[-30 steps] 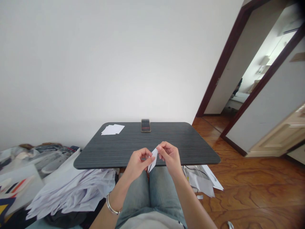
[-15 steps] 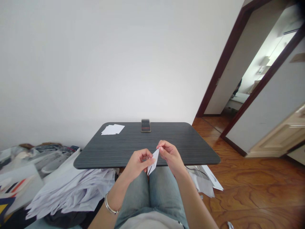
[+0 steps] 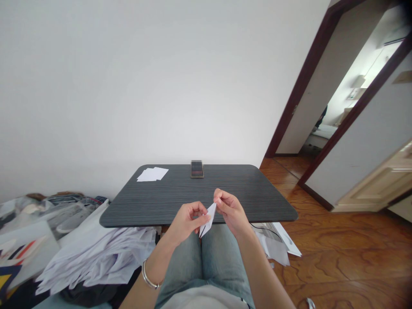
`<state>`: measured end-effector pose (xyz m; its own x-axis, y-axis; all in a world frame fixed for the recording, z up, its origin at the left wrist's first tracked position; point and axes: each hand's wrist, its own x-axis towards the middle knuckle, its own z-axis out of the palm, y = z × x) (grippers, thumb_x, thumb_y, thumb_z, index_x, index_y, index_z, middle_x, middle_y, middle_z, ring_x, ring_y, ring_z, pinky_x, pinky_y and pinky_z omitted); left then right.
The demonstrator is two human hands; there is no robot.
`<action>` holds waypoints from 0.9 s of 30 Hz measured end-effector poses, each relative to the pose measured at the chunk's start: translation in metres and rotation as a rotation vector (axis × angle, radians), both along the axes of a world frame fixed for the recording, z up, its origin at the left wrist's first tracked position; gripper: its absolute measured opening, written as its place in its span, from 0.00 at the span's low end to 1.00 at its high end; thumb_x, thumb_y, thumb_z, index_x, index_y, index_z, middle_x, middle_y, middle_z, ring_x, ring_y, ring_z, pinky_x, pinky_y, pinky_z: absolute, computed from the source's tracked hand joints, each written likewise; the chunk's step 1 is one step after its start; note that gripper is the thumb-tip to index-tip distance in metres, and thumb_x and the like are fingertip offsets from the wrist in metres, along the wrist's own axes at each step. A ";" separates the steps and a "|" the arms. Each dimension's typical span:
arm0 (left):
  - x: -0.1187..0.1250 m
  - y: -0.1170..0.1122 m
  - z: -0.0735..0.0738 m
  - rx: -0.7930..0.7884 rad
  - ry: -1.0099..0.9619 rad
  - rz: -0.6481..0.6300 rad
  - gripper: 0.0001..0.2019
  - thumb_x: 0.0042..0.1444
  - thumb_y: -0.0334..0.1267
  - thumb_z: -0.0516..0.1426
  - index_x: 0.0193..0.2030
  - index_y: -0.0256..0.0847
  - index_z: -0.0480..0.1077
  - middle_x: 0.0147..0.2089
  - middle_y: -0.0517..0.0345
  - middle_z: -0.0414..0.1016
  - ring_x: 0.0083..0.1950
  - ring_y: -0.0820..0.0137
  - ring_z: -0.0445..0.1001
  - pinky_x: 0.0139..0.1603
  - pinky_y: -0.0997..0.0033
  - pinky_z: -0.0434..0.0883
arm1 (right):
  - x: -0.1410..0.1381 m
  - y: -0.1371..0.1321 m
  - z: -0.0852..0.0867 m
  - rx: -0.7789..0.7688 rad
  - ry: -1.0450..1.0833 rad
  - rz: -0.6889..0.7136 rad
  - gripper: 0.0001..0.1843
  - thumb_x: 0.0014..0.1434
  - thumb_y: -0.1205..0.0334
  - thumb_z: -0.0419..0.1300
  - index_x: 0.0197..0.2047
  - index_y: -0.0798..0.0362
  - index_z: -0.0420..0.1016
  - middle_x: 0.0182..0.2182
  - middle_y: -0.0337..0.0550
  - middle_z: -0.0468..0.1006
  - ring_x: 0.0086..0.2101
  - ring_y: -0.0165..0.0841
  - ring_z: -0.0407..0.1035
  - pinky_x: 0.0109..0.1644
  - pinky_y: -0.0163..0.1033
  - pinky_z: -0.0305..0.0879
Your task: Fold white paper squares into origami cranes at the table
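Observation:
Both hands hold a small folded piece of white paper (image 3: 207, 219) above my lap, just in front of the near edge of the dark grey table (image 3: 154, 201). My left hand (image 3: 185, 221) pinches its left side, a silver bracelet on that wrist. My right hand (image 3: 230, 210) pinches the upper tip with fingers closed. The paper is narrow and pointed, hanging down between the hands.
A few white paper sheets (image 3: 152, 174) lie at the table's far left and a small dark device (image 3: 196, 168) stands at the far middle edge. Heaps of white paper (image 3: 96, 255) lie on the floor to the left, more sheets (image 3: 273, 242) to the right. An open doorway (image 3: 325, 107) is at the right.
The hands shifted slightly while pinching the folded paper; its tip sits a little lower and further right. Nothing else moved.

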<state>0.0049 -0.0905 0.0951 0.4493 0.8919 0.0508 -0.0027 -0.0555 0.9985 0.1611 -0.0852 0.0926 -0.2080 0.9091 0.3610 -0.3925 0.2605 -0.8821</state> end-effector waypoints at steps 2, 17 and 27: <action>0.000 0.000 -0.001 0.005 0.005 0.002 0.15 0.45 0.45 0.62 0.26 0.35 0.64 0.18 0.67 0.62 0.16 0.82 0.57 0.15 0.82 0.57 | -0.001 0.000 0.000 -0.009 -0.013 -0.018 0.14 0.53 0.52 0.60 0.25 0.53 0.65 0.20 0.33 0.52 0.20 0.26 0.41 0.23 0.35 0.36; 0.000 0.001 0.001 0.048 0.044 0.057 0.14 0.46 0.44 0.60 0.26 0.35 0.64 0.20 0.65 0.64 0.17 0.81 0.58 0.15 0.81 0.57 | 0.001 -0.001 -0.002 0.144 -0.146 -0.267 0.08 0.53 0.57 0.61 0.26 0.51 0.74 0.25 0.38 0.64 0.28 0.30 0.60 0.31 0.35 0.55; 0.001 0.001 -0.001 0.039 0.057 0.058 0.15 0.46 0.45 0.61 0.27 0.36 0.63 0.20 0.66 0.63 0.16 0.82 0.58 0.15 0.82 0.58 | -0.003 0.003 -0.012 0.088 -0.061 -0.226 0.11 0.54 0.54 0.60 0.26 0.52 0.70 0.24 0.36 0.61 0.22 0.27 0.52 0.24 0.34 0.46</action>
<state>0.0058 -0.0893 0.0940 0.3998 0.9145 0.0623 0.0583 -0.0932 0.9939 0.1583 -0.0819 0.0807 -0.0263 0.9007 0.4337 -0.2623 0.4124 -0.8724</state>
